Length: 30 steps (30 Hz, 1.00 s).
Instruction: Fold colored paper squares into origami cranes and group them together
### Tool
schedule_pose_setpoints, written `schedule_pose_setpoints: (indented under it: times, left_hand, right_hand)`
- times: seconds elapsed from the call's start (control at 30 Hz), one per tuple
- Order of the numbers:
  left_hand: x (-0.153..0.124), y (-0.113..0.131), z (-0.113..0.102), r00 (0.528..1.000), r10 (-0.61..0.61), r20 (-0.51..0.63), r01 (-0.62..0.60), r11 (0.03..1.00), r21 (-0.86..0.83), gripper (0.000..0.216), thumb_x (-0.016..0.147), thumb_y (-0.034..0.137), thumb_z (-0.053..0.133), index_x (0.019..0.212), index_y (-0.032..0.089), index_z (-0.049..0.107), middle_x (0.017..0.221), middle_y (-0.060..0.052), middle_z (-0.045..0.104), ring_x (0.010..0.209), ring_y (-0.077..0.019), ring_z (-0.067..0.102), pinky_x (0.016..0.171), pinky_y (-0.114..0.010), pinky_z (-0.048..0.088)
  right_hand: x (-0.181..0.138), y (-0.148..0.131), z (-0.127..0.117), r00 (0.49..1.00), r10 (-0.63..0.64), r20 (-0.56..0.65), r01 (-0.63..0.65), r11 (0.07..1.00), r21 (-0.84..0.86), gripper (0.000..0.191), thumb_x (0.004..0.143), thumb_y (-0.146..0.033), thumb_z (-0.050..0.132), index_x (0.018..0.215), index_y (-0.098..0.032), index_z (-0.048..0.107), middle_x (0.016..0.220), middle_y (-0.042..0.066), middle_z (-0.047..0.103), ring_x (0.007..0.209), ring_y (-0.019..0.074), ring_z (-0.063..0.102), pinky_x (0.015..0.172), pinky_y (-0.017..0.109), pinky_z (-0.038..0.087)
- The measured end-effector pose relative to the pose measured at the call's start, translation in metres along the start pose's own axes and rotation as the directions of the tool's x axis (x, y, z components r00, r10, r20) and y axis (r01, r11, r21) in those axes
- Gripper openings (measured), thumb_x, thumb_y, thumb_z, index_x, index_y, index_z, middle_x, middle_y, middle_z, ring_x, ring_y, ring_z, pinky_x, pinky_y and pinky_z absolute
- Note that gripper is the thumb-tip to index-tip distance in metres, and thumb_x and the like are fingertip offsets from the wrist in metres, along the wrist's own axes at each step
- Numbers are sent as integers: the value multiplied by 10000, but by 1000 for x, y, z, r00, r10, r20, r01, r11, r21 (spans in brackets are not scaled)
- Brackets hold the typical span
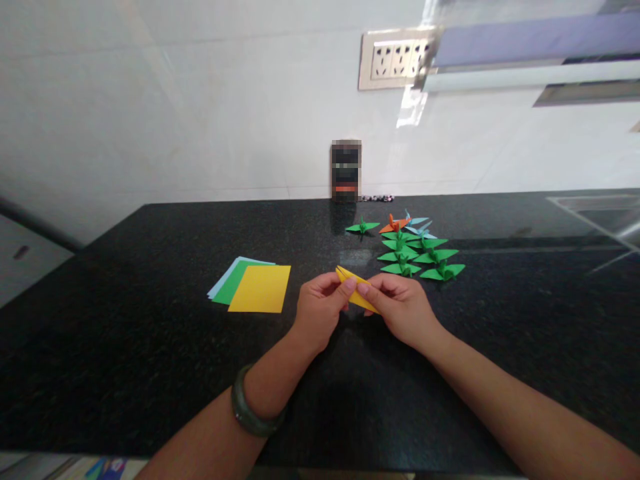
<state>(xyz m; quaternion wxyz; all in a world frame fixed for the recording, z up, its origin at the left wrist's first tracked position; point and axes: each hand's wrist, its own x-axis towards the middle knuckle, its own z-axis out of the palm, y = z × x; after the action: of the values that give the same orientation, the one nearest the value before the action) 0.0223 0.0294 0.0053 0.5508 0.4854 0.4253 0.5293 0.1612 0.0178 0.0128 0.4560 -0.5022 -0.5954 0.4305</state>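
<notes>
A folded piece of yellow origami paper [361,301] is pinched between both hands above the black countertop. My left hand [323,303] grips its left part, thumb on top and fingers behind. On the other side my right hand [400,303] holds it the same way, the thumb pressed close to the left one. The paper is narrow, with a pointed tip toward the upper left; parts of it are hidden by the fingers. Beyond the right hand stand several green paper cranes [443,270], with an orange crane [395,225] and light blue cranes [423,230] behind them.
Left of the hands lies a fanned stack of square paper, with a yellow sheet [260,290] over a green sheet [227,288] and blue. A phone-like object [346,170] leans on the wall beside a beaded strap [379,198]. One green crane [363,227] sits apart.
</notes>
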Motion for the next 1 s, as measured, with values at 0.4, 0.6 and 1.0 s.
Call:
schedule_pose_setpoints:
  times: [0.4,0.6,1.0]
  left_hand:
    - [10,-1,-3,975,-74,-208,7,952,-307,260,667,378,673,718,126,633,446,58,421,425,-43,374,433,-175,291]
    - [10,-5,-3,965,-34,-259,-28,972,-234,263,691,385,653,735,126,631,437,63,422,419,-44,378,430,-175,292]
    - [4,-5,1,984,-158,-79,144,976,-161,196,639,298,705,705,122,652,602,8,621,496,-58,530,502,-178,429]
  right_hand:
    - [5,6,-1,958,162,235,-185,980,78,250,742,-390,585,692,-144,579,544,-31,564,379,41,421,381,167,299]
    - [3,4,0,958,173,229,-181,983,13,236,729,-373,590,646,-154,560,510,-48,509,358,45,381,358,177,273]
    - [7,7,-9,974,-222,-43,189,904,-384,177,749,-316,595,793,-147,624,663,21,585,497,97,459,455,221,370]
